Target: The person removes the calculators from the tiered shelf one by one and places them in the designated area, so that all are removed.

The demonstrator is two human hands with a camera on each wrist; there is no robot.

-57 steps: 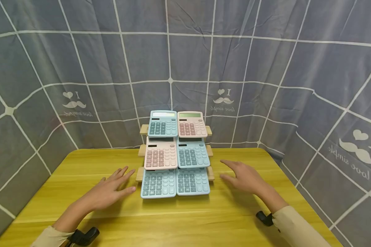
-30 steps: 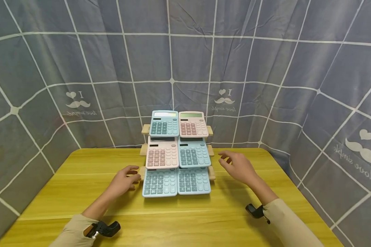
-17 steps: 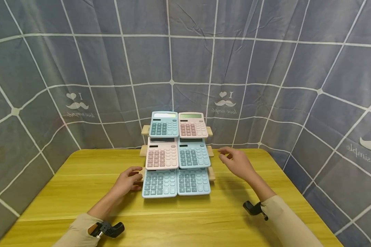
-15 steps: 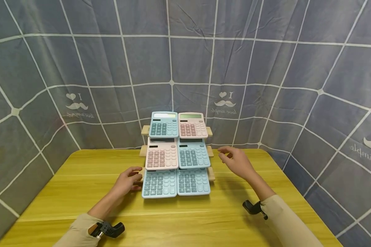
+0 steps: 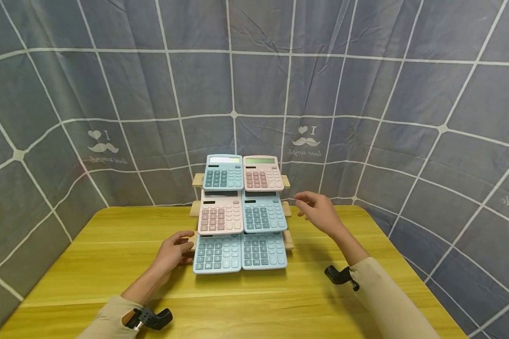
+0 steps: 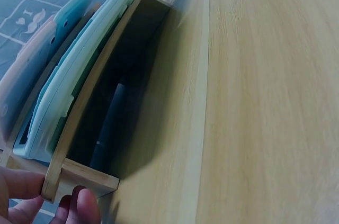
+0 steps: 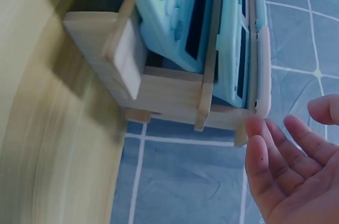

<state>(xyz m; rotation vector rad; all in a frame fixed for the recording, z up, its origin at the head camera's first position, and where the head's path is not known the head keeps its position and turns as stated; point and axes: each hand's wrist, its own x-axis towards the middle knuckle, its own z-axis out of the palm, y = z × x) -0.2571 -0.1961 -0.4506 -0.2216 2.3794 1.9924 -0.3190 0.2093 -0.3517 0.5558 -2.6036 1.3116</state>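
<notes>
A three-tier wooden stand (image 5: 196, 208) bears two calculators on each tier. On top are a blue calculator (image 5: 223, 173) and a pink calculator (image 5: 264, 173). The middle tier has a pink calculator (image 5: 220, 212) at left and a blue calculator (image 5: 265, 212) at right. Two blue calculators (image 5: 217, 254) lean side by side at the bottom. My left hand (image 5: 169, 252) is at the stand's lower left; in the left wrist view its thumb and fingers grip the front slat's end. My right hand (image 7: 291, 176) hovers off the stand's right side, fingers loosely bent, holding nothing.
The stand is on a yellow wood-grain table (image 5: 237, 306). A grey curtain with white grid lines (image 5: 258, 80) hangs behind the table and along both sides. Each wrist wears a black camera mount (image 5: 152, 318).
My left hand, spread beside the stand earlier, has moved in and gripped its lower left end. My right hand has risen slightly and come closer to the right side. The calculators stay in place.
</notes>
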